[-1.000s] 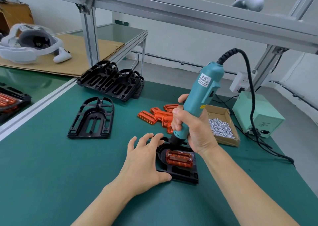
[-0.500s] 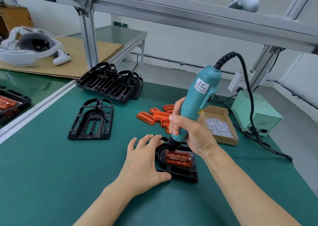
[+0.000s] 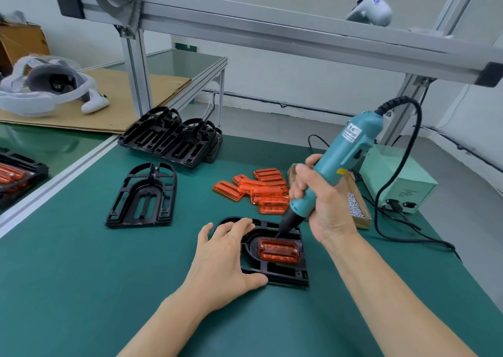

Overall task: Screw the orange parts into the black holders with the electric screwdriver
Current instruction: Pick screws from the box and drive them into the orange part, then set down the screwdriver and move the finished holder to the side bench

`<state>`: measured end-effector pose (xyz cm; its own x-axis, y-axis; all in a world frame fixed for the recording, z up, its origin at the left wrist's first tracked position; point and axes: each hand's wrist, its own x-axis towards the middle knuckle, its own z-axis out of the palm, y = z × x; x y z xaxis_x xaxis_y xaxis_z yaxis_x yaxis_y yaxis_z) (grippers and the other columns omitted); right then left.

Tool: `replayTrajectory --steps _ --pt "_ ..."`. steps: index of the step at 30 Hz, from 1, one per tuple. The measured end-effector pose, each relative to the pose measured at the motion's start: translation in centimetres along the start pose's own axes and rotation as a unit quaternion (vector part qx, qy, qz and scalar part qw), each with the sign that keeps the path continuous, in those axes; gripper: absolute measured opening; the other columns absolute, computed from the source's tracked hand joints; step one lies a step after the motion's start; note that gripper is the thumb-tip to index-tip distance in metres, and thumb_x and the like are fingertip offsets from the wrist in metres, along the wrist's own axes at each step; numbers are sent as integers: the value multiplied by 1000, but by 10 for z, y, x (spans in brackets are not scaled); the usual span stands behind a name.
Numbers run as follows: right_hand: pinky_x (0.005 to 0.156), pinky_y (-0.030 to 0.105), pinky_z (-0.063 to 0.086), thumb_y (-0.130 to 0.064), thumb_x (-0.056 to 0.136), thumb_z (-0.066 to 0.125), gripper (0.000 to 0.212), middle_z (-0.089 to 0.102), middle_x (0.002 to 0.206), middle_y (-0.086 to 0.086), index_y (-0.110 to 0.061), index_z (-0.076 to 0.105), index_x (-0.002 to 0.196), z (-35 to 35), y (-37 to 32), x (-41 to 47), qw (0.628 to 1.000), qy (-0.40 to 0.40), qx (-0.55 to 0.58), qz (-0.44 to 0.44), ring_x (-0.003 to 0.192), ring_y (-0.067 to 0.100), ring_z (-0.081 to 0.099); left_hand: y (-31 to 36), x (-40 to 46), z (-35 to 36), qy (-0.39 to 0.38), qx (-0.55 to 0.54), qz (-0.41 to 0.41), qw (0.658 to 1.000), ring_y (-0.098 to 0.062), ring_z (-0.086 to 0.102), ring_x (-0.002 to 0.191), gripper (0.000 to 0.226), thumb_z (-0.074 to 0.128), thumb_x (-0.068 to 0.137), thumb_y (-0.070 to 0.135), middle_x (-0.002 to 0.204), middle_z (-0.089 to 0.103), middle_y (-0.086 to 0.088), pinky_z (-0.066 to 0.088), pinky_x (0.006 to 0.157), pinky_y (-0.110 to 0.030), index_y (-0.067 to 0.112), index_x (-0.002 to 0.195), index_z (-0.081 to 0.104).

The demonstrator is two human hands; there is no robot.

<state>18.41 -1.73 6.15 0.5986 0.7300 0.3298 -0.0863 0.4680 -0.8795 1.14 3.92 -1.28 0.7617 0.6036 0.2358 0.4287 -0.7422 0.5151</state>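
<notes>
Tilted further right than before, the screwdriver [image 3: 337, 166], held in the right hand's [image 3: 324, 207] grip, touches the holder [image 3: 283, 275] beside its orange part [image 3: 279, 250]; the left hand [image 3: 220, 258] lies flat, fingers spread, on the holder.

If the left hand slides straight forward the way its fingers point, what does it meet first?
The left hand already rests on the black holder; beyond the holder, probably the loose orange parts, though depth is unclear.
</notes>
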Motion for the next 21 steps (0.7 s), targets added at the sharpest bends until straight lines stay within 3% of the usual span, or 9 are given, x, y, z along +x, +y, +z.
replayTrajectory --steps 5,11,16,21 --pt "50 26 43 -8 88 67 20 48 54 -1 -16 49 83 -27 -12 2 993 98 -52 -28 46 16 45 -1 -1 1 8 7 2 1000 8 22 132 89 63 66 63 139 35 28 -14 113 -24 36 140 23" --pt "44 23 42 -27 90 68 25 49 55 -2 -15 47 98 -69 -32 -3 970 225 -86 -16 43 13 46 -3 0 4 16 24 8 1000 5 22 135 91 63 66 66 141 34 27 -14 112 -25 36 141 22" --pt "47 26 44 -48 92 58 30 49 64 2 -22 44 91 -111 -54 -15 942 293 -139 84 43 12 48 -6 4 4 15 22 6 1000 4 18 136 94 64 65 66 141 35 28 -11 114 -27 37 142 18" --pt "51 31 47 -45 94 58 31 51 78 9 -17 44 92 -149 -65 -32 892 301 -260 215 56 20 54 -8 6 6 18 23 11 1000 4 20 135 96 66 64 64 140 36 28 -8 116 -30 36 143 20"
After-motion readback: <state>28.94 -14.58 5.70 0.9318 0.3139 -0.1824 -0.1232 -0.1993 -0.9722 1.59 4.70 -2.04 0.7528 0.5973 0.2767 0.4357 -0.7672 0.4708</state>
